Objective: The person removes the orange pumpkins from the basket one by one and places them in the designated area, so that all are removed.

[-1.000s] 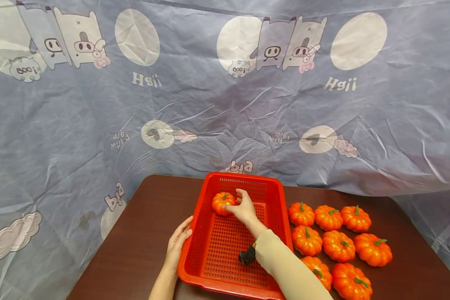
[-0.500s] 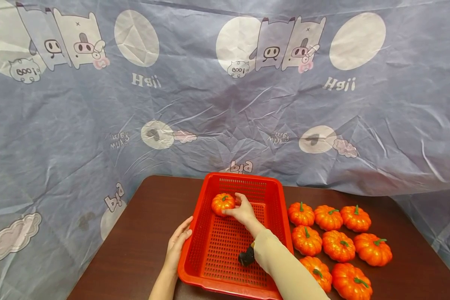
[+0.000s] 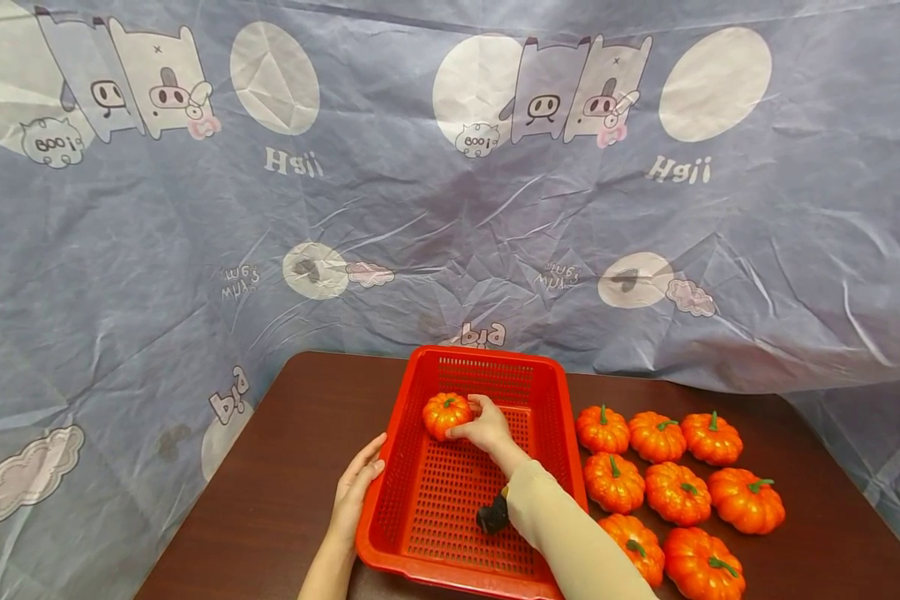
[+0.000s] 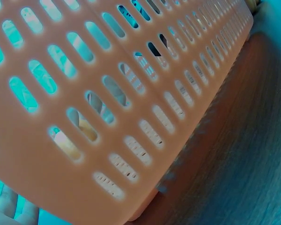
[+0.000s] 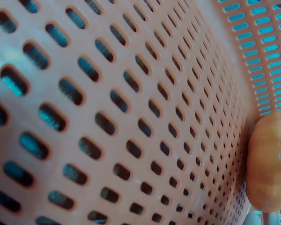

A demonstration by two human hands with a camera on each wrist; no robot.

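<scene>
A shallow red perforated basket (image 3: 525, 567) stands on the table. My right hand (image 3: 487, 427) reaches inside it and holds a small orange pumpkin (image 3: 446, 415) with a green stem, thumb on the near side and fingers on the far side. The pumpkin sits near the left wall toward the back. In the right wrist view the pumpkin (image 5: 269, 161) shows at the right edge, with fingertips (image 5: 270, 218) below it. Outside the basket, my left hand (image 3: 351, 492) touches the left rim with fairly straight fingers; the left wrist view shows its fingers (image 4: 7, 201) at the rim.
Several more orange pumpkins (image 3: 677, 492) stand in rough rows on the dark brown table (image 3: 270, 467), right of the basket. A printed grey-blue cloth (image 3: 450, 208) hangs behind the table. A black wrist camera (image 3: 492, 515) is strapped under the right sleeve.
The right hand and the pumpkin have shifted slightly toward the near side inside the basket, and the fingers have drawn in around the pumpkin. The left hand and the basket stay put.
</scene>
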